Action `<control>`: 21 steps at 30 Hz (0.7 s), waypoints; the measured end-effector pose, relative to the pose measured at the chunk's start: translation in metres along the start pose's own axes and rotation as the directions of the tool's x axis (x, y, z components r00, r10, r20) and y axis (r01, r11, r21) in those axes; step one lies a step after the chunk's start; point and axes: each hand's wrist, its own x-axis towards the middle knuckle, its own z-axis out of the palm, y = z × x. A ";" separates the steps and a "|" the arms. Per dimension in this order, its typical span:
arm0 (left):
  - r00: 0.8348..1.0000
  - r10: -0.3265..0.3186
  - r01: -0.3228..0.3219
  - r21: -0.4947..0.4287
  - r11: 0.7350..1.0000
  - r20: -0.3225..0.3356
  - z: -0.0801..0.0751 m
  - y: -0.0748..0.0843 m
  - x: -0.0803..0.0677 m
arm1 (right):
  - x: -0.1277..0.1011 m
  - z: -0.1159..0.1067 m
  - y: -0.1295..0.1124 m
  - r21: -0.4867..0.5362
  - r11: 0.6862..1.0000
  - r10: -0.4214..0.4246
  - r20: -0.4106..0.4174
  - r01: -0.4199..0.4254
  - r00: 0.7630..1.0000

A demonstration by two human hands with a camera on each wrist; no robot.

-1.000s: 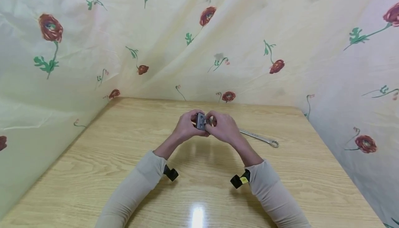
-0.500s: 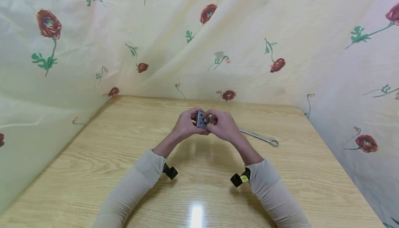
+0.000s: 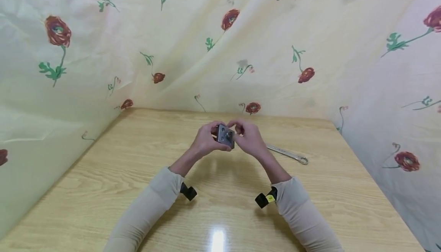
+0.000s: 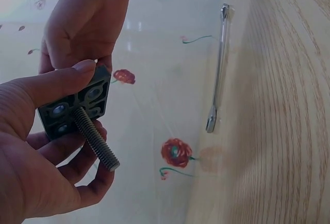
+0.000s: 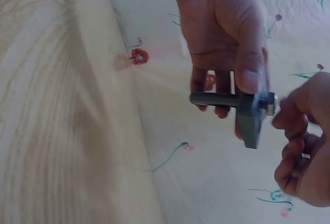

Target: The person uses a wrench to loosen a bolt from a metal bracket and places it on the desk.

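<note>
My left hand (image 3: 206,140) grips a small dark grey square plate (image 4: 54,123) with several holes, thumb on one face and fingers behind. A bolt runs through the plate's middle. Its long threaded shank (image 4: 98,140) sticks out on one side, while the bolt head (image 5: 269,103) stands proud of the other. My right hand (image 3: 250,139) is beside that head, with fingers loosely bent. In the right wrist view, a narrow gap shows between its fingertips (image 5: 281,121) and the bolt head. Both hands are raised over the table.
A combination wrench (image 3: 287,153) lies on the wood-grain table (image 3: 165,129), to the right of my right hand. Flower-patterned cloth (image 3: 193,53) hangs behind the table and along both sides. Each wrist carries a small black camera mount (image 3: 188,192).
The right fingers were pinching the bolt head earlier; now they have come off it to the right. More of the plate's face and the bolt head shows. The left hand keeps its grip.
</note>
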 end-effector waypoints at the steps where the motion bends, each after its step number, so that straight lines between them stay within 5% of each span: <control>1: 1.000 -0.005 0.005 -0.002 1.000 -0.007 0.000 -0.001 0.000 | 0.000 -0.001 0.000 0.009 0.999 0.036 -0.008 -0.036 0.999; 6: 1.000 0.001 -0.001 0.019 1.000 -0.018 0.000 -0.002 -0.001 | -0.002 -0.004 -0.001 -0.100 0.976 0.198 0.018 -0.195 0.980; 13: 1.000 0.017 -0.017 0.047 0.999 -0.012 0.002 -0.004 -0.004 | -0.006 0.009 -0.005 -0.314 0.907 0.321 0.079 -0.282 0.944; 21: 0.999 0.037 -0.038 0.051 0.998 0.017 0.006 -0.003 -0.001 | -0.007 0.016 -0.006 -0.332 0.907 0.290 0.042 -0.260 0.956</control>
